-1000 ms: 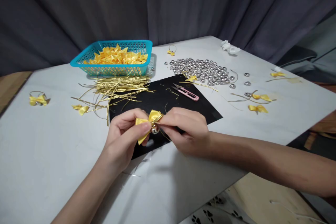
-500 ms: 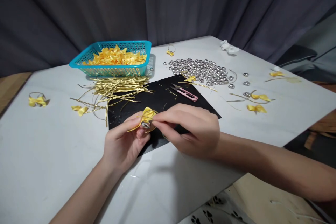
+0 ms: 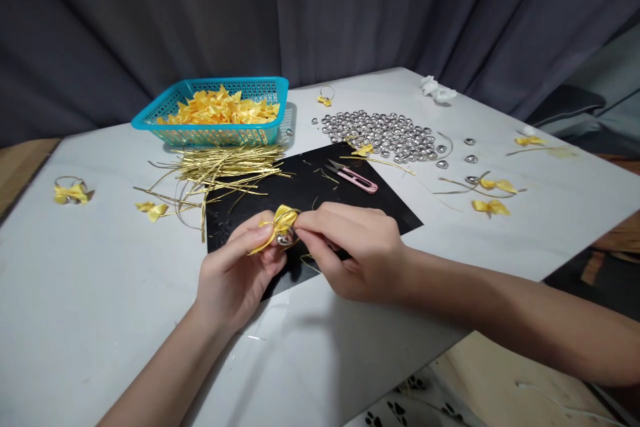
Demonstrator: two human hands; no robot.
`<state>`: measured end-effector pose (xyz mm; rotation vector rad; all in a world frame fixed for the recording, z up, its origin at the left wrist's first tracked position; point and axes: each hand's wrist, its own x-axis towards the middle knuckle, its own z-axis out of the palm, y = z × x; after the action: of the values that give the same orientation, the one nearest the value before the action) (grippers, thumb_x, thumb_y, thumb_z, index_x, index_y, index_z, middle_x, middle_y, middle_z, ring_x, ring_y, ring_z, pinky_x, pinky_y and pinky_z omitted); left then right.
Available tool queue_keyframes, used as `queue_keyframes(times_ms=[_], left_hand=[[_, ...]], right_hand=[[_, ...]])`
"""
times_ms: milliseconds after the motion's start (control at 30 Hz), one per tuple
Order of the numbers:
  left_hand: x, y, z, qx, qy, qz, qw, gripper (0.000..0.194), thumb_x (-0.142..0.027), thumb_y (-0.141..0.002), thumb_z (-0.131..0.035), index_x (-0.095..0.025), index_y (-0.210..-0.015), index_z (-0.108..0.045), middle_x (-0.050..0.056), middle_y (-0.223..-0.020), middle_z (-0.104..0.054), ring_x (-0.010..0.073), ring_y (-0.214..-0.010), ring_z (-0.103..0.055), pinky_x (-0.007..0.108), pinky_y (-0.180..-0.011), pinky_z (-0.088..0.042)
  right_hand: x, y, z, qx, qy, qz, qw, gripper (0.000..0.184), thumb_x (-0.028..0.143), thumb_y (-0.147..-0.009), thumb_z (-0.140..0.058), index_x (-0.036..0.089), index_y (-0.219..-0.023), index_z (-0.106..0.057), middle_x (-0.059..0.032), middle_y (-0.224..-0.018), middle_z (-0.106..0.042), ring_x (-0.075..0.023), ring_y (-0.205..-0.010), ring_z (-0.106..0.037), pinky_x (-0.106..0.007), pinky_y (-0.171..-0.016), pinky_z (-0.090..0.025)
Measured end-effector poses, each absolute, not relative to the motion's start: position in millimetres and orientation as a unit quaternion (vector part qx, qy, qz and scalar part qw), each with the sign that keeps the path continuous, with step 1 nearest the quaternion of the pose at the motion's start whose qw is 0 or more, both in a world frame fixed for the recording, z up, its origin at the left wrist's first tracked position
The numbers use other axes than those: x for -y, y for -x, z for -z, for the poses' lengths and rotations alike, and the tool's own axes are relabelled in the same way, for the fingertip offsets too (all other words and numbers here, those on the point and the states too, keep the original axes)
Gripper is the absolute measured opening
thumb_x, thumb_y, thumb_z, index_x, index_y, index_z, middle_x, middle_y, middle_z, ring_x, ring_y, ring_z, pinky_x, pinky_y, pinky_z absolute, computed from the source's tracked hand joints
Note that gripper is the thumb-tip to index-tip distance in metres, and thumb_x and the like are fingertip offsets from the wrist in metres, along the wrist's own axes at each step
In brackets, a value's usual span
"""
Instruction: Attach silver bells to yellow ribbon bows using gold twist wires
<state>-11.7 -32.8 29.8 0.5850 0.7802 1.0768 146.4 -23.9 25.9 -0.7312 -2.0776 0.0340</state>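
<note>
Between the thumb and fingers of my left hand (image 3: 243,260) is a yellow ribbon bow (image 3: 285,215). A shiny silver bead (image 3: 285,238) sits against the lower side of the bow. My right hand (image 3: 353,250) pinches thin gold wire at the bow's right edge, with its fingertips close to the bead. More of the gold wire (image 3: 311,263) loops out below the right fingers. Both hands are over a black sheet (image 3: 395,203), where pink-handled thread snips (image 3: 357,180) lie beyond my right hand.
A blue basket (image 3: 210,126) of yellow bows stands at the back left, with a pile of gold wires (image 3: 230,163) before it. Silver beads (image 3: 380,133) are heaped at the back. Loose bows with wire (image 3: 493,207) lie at the right, and a finished-looking piece (image 3: 71,192) at far left.
My right hand has shifted slightly left and down, its fingers still pinching at the bow. The bow and bead have turned a little in my left hand.
</note>
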Motion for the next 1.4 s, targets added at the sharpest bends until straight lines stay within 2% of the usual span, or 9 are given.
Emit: queue_keyframes(times_ms=[300, 633, 833, 1100, 1400], left_hand=[[32.5, 9.3, -30.3, -0.344, -0.254, -0.503, 0.751, 0.015, -0.016, -0.061, -0.069, -0.012, -0.055, -0.056, -0.003, -0.050, -0.045, 0.0033, -0.045, -0.038, 0.010, -0.040, -0.038], [32.7, 10.0, -30.2, -0.366, -0.288, -0.501, 0.729, 0.015, -0.017, -0.062, -0.066, -0.013, -0.055, -0.054, -0.004, -0.052, -0.042, 0.0036, -0.045, -0.035, 0.011, -0.040, -0.036], [33.5, 10.4, -32.2, -0.386, -0.291, -0.502, 0.717, 0.017, -0.019, -0.062, -0.064, -0.015, -0.056, -0.049, -0.004, -0.051, -0.037, 0.0045, -0.045, -0.035, 0.012, -0.040, -0.036], [35.6, 9.9, -31.8, -0.372, -0.288, -0.501, 0.727, 0.017, -0.019, -0.063, -0.065, -0.015, -0.055, -0.051, -0.004, -0.051, -0.039, 0.0039, -0.046, -0.035, 0.011, -0.041, -0.036], [33.8, 8.2, -31.5, -0.372, -0.291, -0.506, 0.722, 0.016, -0.018, -0.064, -0.064, -0.015, -0.057, -0.050, -0.005, -0.053, -0.038, 0.0041, -0.046, -0.035, 0.011, -0.041, -0.036]], right_hand=[[22.0, -146.8, -24.1, 0.844, 0.290, -0.022, 0.451, 0.020, 0.004, -0.082, -0.046, 0.012, -0.069, -0.059, -0.0009, -0.059, -0.052, -0.0083, -0.053, -0.043, -0.019, -0.050, -0.037], [22.2, -145.3, -22.8, 0.845, 0.281, -0.034, 0.454, 0.020, 0.001, -0.081, -0.045, 0.011, -0.070, -0.059, -0.0024, -0.061, -0.056, -0.0084, -0.054, -0.045, -0.019, -0.052, -0.039], [22.8, -145.2, -22.2, 0.846, 0.285, -0.049, 0.448, 0.019, 0.006, -0.085, -0.045, 0.012, -0.073, -0.059, -0.0014, -0.061, -0.055, -0.0084, -0.054, -0.045, -0.019, -0.051, -0.039], [25.6, -143.7, -23.5, 0.816, 0.276, -0.073, 0.502, 0.014, 0.003, -0.083, -0.049, 0.012, -0.080, -0.059, -0.0002, -0.063, -0.055, -0.0075, -0.056, -0.048, -0.018, -0.054, -0.042], [23.9, -143.0, -21.5, 0.828, 0.277, -0.062, 0.483, 0.015, 0.006, -0.086, -0.046, 0.012, -0.079, -0.058, -0.0003, -0.063, -0.054, -0.0083, -0.058, -0.049, -0.019, -0.055, -0.042]])
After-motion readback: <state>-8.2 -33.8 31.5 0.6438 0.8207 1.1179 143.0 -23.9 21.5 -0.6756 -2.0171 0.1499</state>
